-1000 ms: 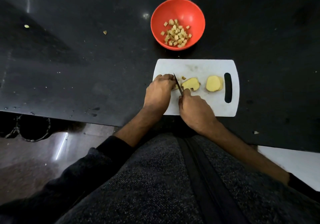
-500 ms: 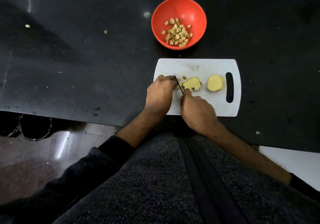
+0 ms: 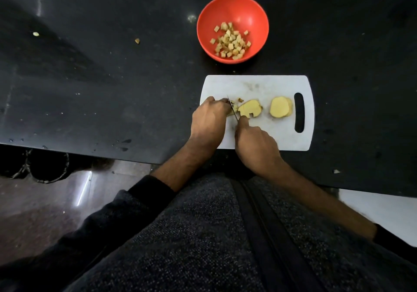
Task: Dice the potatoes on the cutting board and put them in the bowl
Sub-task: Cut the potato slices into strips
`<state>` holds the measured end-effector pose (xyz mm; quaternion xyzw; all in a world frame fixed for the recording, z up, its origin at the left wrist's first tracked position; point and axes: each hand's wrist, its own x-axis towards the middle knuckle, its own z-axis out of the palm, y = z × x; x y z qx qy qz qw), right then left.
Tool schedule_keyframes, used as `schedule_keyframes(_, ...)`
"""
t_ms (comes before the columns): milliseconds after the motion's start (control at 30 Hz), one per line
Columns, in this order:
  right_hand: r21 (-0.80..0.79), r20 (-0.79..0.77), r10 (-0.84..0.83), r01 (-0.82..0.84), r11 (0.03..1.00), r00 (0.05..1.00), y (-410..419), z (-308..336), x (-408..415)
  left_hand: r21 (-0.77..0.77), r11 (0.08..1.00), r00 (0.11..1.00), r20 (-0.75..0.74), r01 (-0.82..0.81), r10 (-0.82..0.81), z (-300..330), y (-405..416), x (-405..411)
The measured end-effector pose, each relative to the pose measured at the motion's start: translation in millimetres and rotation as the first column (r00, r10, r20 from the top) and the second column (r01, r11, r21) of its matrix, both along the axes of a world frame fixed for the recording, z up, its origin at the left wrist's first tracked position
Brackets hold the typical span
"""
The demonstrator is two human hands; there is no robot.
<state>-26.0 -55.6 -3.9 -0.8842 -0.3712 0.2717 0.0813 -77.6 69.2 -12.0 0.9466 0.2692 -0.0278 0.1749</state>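
On the white cutting board [image 3: 266, 88], the right hand [image 3: 255, 142] wraps its grip round the knife [image 3: 232, 108], blade running near-to-far, with the potato piece being diced pinned immediately left under the left hand [image 3: 208, 120], slices [image 3: 250, 108] lying right.

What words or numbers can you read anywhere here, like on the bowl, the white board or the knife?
None: no words, numbers, labels or signs show in this picture.
red bowl: plain, no print.
cutting board: plain white, only faint stains.
knife: only a thin stretch of blade shows, too little to tell any mark.
black counter: just specks and scraps.
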Motion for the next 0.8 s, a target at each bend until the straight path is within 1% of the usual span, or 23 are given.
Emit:
schedule_keyframes(133,0.009,-0.073,-0.066,0.066,0.998,0.995,4,2,3,-0.022,0.999,0.999,0.022,-0.027,0.028,0,0,1)
schedule_keyframes(300,-0.105,-0.093,-0.003,-0.007,0.994,0.996,-17,6,-6,-0.033,0.997,0.997,0.033,-0.066,0.067,0,-1,-1)
schedule_keyframes(367,-0.143,-0.117,-0.014,-0.003,0.99,0.993,-25,9,-8,-0.038,0.995,0.995,0.037,-0.087,0.088,-3,1,-1)
schedule_keyframes(433,-0.149,-0.123,-0.016,-0.003,0.989,0.992,-29,11,-6,-0.062,0.991,0.991,0.052,-0.12,0.123,-5,2,-3)
schedule_keyframes(533,-0.106,-0.082,0.001,-0.01,0.994,0.997,-35,16,-4,-0.126,0.98,0.981,0.098,-0.157,0.17,-4,4,-7)
schedule_keyframes(667,0.039,0.031,-0.007,0.006,0.999,1.0,-30,21,-4,-0.14,0.971,0.967,0.137,-0.194,0.213,-5,8,-9)
schedule_keyframes(800,0.068,0.103,0.0,-0.007,0.998,0.995,-9,16,4,-0.131,0.976,0.972,0.138,-0.172,0.19,-6,7,-8)
